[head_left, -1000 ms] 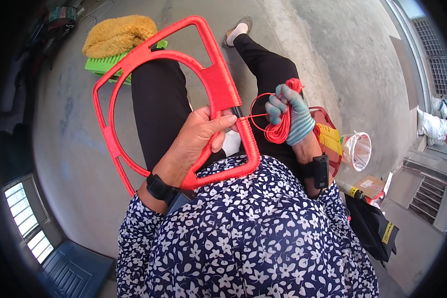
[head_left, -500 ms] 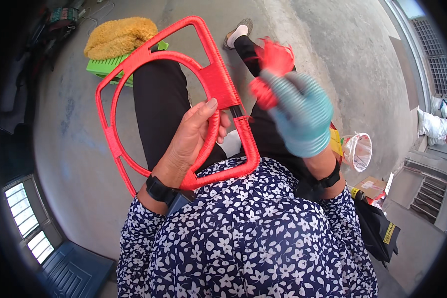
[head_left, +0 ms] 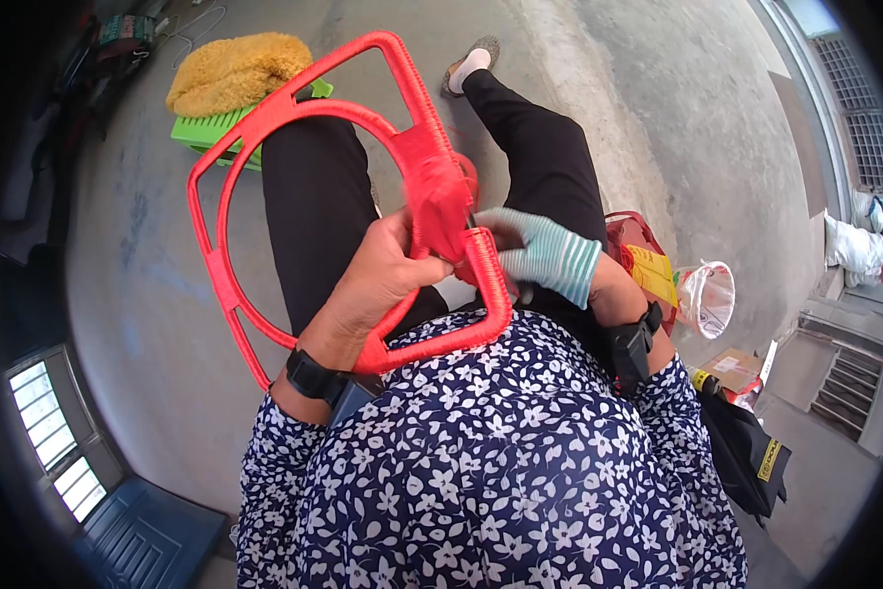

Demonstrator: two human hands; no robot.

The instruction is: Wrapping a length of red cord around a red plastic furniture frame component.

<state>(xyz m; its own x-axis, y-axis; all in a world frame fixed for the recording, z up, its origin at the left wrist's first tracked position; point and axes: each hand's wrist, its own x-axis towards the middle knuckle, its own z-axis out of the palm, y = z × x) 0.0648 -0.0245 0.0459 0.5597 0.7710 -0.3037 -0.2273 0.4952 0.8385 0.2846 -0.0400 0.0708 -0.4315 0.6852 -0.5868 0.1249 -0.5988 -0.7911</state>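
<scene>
My left hand [head_left: 387,285] is bare and clenched around the red frame [head_left: 265,196], a ring set inside a squarish outline, gripping it at the wrapped bar on its near right side; the frame rests tilted over my lap, above my black trousers [head_left: 314,196]. My right hand [head_left: 540,255], in a pale striped glove, is closed on the red cord [head_left: 441,201] right at that same bar, pressed against the frame just beside my left thumb. The cord shows as a blurred red bundle over the bar. On the concrete floor [head_left: 147,294] beyond my left knee sits a green stool [head_left: 211,128] with a yellow fuzzy cushion [head_left: 230,69]. A red bag [head_left: 638,245] and a clear plastic bag [head_left: 707,294] lie to my right.
</scene>
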